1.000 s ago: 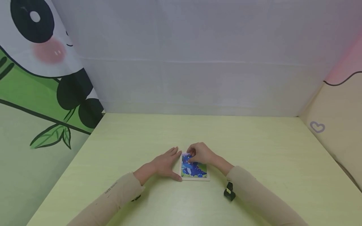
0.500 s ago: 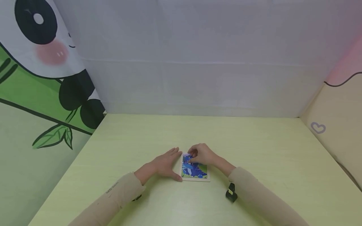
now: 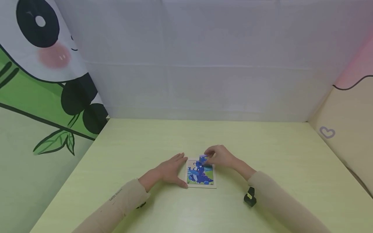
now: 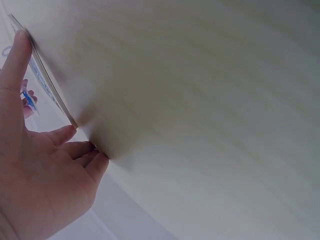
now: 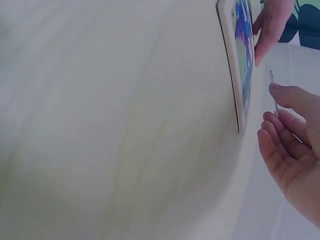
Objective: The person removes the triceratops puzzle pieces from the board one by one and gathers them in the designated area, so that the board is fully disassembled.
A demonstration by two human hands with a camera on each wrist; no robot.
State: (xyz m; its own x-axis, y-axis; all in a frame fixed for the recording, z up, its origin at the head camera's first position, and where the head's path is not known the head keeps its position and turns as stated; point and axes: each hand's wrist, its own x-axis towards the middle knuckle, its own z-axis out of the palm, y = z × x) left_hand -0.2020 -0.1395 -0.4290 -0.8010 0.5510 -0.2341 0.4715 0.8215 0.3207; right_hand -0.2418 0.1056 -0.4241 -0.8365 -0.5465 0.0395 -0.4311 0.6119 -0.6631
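A small jigsaw puzzle with a blue dinosaur picture lies flat on the table in a pale frame (image 3: 201, 186). My left hand (image 3: 170, 170) is spread along its left side, thumb at the near corner and fingertips at the far one. Above the puzzle's far right part, my right hand (image 3: 222, 156) pinches a blue puzzle piece (image 3: 203, 158) between thumb and fingers. In the right wrist view this puzzle piece (image 5: 272, 78) shows edge-on, apart from the frame (image 5: 231, 47). A bare patch shows in the puzzle's upper left.
The pale yellow table (image 3: 131, 139) extends around the puzzle. A whitish sheet (image 3: 204, 87) stands along its far edge. On the left is a wall with a cartoon picture (image 3: 49, 55); a beige wall (image 3: 346, 145) borders the right.
My right hand has lifted the puzzle piece from the puzzle's upper left and moved right with it, leaving a bare patch. My left hand has stayed at the frame.
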